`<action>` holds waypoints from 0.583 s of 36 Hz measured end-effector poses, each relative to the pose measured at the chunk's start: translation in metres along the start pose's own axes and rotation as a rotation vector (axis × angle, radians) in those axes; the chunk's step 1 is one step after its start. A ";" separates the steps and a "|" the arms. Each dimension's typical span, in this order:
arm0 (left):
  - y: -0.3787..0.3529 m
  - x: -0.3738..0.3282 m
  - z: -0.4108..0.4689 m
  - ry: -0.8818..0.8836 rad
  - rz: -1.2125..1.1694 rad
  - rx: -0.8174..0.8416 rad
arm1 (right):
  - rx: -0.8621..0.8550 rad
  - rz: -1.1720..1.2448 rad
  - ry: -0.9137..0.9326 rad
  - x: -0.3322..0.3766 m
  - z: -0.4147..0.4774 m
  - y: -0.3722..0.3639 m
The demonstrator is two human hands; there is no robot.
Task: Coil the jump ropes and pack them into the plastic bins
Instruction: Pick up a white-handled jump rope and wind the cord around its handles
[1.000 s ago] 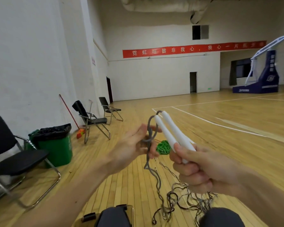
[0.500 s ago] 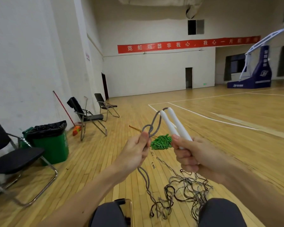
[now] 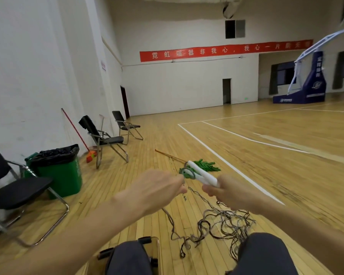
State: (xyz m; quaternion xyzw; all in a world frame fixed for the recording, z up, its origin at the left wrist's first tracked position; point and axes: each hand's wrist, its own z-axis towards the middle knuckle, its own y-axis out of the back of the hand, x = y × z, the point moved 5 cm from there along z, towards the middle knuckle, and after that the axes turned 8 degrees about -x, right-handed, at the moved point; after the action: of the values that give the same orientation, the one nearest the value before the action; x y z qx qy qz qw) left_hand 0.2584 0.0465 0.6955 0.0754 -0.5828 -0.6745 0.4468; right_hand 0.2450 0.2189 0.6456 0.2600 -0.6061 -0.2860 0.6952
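Dropped lower, right hand (image 3: pixel 231 195) grips white handles (image 3: pixel 204 175), left hand (image 3: pixel 157 188) apparently pinches rope (image 3: pixel 187 173); green bin (image 3: pixel 68 175) bag-lined.

— What are the hands doing?
— The right hand (image 3: pixel 228 193) is gripping two white handles (image 3: pixel 202 174) side by side. The left hand (image 3: pixel 157 187) is pinching the grey rope (image 3: pixel 187 173), which is forming a loop at their far ends.
— And the rest of the rope?
— It is trailing down into a tangle of cords (image 3: pixel 226 223) lying on the wooden floor (image 3: pixel 266 155) below the hands.
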 end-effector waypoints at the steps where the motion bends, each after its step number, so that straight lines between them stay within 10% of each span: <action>1: 0.002 -0.001 0.002 -0.043 0.036 0.025 | 0.010 -0.113 0.018 0.001 0.000 -0.002; 12: 0.034 0.012 0.015 -0.245 -0.085 0.108 | 0.310 -0.517 0.201 0.040 -0.031 -0.022; 21: 0.058 0.010 0.018 -0.171 -0.473 0.101 | 0.310 -0.407 0.406 0.063 -0.047 -0.003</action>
State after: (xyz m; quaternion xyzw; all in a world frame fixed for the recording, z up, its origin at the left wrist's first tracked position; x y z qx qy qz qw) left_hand 0.2713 0.0570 0.7545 0.1746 -0.6177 -0.7341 0.2213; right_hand 0.2973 0.1720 0.6811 0.5302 -0.4272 -0.2657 0.6825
